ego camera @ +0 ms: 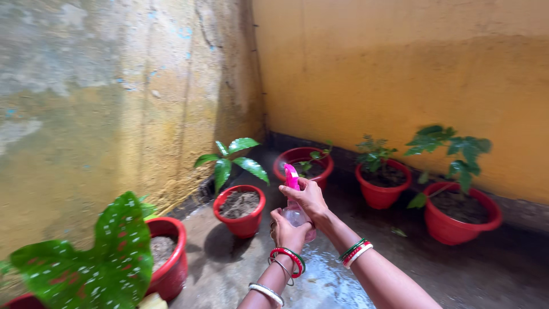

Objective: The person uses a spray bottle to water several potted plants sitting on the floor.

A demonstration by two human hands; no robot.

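Observation:
A small clear spray bottle [297,217] with a pink trigger head [291,176] is held upright in front of me. My left hand [286,232] wraps around the bottle's body from below. My right hand [309,197] grips the top, fingers around the pink head. Both wrists carry red, green and white bangles. The nearest pot is a red one [241,224] with soil and a small green-leaved plant [231,160], just left of the bottle.
Red pots with plants stand along the yellow wall: one behind the bottle [303,157], one further right [382,191], one at far right [460,220]. A spotted-leaf plant [100,257] in a red pot [168,263] sits at lower left. The concrete floor [331,280] is wet.

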